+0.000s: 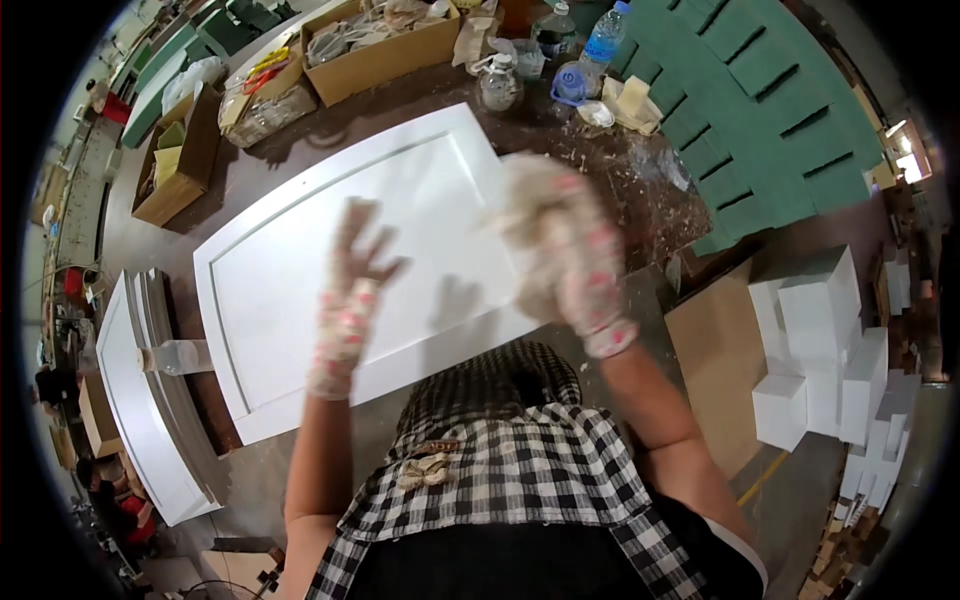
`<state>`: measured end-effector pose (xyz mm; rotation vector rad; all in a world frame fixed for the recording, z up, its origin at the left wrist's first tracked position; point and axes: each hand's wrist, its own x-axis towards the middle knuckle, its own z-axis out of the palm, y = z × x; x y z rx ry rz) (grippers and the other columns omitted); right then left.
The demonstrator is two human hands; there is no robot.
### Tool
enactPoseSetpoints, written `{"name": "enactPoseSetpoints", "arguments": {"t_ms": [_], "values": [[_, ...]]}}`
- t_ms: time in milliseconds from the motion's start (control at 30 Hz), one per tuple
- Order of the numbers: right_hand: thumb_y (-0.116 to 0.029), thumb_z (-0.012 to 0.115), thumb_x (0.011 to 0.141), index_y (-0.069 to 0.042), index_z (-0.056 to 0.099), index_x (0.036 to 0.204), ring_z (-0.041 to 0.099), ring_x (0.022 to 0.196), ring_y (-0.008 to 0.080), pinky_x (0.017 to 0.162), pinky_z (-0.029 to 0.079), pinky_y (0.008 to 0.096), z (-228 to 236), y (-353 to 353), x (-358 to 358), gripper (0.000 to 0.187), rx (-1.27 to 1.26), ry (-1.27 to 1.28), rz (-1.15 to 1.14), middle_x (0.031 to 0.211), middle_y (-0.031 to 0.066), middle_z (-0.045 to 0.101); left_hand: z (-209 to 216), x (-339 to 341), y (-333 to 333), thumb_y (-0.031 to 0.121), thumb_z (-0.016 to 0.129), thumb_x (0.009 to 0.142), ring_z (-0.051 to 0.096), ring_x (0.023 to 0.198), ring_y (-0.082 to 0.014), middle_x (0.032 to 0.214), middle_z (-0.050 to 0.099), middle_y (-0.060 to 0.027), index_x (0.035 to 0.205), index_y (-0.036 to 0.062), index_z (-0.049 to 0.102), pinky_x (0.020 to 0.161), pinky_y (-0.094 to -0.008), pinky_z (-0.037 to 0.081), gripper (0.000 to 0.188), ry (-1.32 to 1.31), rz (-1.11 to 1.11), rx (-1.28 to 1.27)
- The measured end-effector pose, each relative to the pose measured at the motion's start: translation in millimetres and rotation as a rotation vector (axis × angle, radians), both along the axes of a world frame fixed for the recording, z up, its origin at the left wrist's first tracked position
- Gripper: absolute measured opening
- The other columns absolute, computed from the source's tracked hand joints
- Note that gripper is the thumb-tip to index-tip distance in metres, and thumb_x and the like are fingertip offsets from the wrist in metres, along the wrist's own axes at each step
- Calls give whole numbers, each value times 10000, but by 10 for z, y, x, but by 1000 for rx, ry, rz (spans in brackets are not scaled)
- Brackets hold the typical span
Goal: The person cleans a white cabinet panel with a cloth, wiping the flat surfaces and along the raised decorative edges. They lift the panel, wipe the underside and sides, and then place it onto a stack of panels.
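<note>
A white panel (pixel 350 260) with a recessed middle and a raised border lies on the dark worktable, slanting across it in front of me. Over the panel's left half, my left hand (pixel 358 265) is raised with its fingers spread, holding nothing. It wears a pale glove with pink dots. Beyond the panel's right end, my right hand (pixel 585 255), in a similar glove, is smeared by motion. It grips what looks like a crumpled beige cloth (pixel 535 205), whose outline is blurred. Shadows fall on the panel between the hands.
Cardboard boxes (pixel 385 55) of odds and ends line the table's far side. Bottles (pixel 605 38) and a block on a sheet stand far right, beside green slotted panels (pixel 770 100). White boxes (pixel 815 340) are stacked at right. More white panels (pixel 150 400) lean left, near a clear bottle (pixel 180 357).
</note>
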<state>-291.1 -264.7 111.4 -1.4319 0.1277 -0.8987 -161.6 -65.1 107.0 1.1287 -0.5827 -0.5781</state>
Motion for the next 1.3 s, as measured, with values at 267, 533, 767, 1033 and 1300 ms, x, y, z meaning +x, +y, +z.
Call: {"name": "enactPoseSetpoints", "arguments": {"t_ms": [267, 533, 767, 1033, 1300], "values": [[-84, 578, 909, -55, 603, 1203, 572, 1140, 206, 970, 465, 319, -337, -689, 24, 297, -194, 356, -56, 1213, 105, 606, 82, 116, 221, 198, 631, 892, 542, 1169, -247, 1265, 561, -158, 1289, 1, 529, 996, -365, 453, 455, -59, 585, 318], [-405, 665, 845, -110, 500, 1334, 473, 1191, 338, 956, 459, 448, -1000, -581, -40, 594, -1011, 1249, -66, 1364, 97, 437, -115, 443, 1869, 166, 488, 934, 538, 1136, -231, 1250, 560, -137, 1337, -25, 475, 959, -346, 479, 446, -281, 694, 311], [-137, 661, 748, -77, 505, 1295, 448, 1258, 342, 1060, 392, 415, -1131, -841, -15, 573, -905, 1068, -39, 1380, 132, 452, -861, 120, 1465, 139, 626, 840, 603, 1032, -266, 1129, 629, -106, 1220, 79, 597, 913, -378, 475, 386, -914, 694, 1074], [-130, 546, 651, -102, 565, 1271, 454, 1223, 328, 1052, 367, 438, -213, -432, -312, 621, -1096, 639, 521, 1384, 108, 489, -511, -224, 779, 126, 678, 788, 539, 1156, -281, 1215, 602, -111, 1142, 111, 651, 1037, -440, 377, 356, -1014, 392, 1103], [-239, 688, 804, -158, 680, 1082, 465, 1146, 293, 936, 406, 430, -431, -646, 319, 290, -1337, 540, 332, 1282, 86, 521, -540, -684, 344, 346, 773, 623, 471, 1102, -303, 1053, 547, -36, 946, 210, 663, 991, -535, 338, 367, -1193, 179, 1013]]}}
